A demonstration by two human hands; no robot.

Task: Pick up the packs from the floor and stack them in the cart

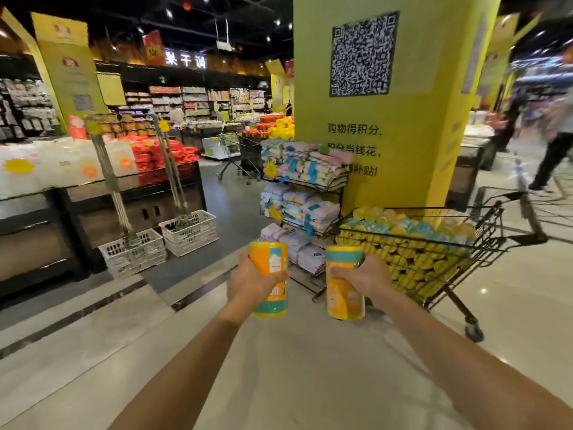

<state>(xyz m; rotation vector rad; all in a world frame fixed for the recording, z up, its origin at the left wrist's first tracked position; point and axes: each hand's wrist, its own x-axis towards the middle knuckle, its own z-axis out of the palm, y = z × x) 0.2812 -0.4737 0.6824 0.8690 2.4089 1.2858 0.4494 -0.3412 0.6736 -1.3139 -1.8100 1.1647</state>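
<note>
I hold two tall orange-yellow cylinder packs upright in front of me, above the pale floor. My left hand (251, 279) grips one pack (269, 259) with a teal band at its bottom. My right hand (364, 276) grips the other pack (342, 293) around its middle. To the right stands a black wire cart (483, 243), filled with several yellow and light-blue packs (412, 234) of the same kind. Both held packs are left of the cart's front end and apart from it.
A yellow pillar (387, 125) with a QR code rises behind the cart. A black wire rack of folded towels (307, 193) stands ahead. Two white crates (161, 243) sit on the floor at left beside a display counter (93, 193). A person (555, 150) walks at far right.
</note>
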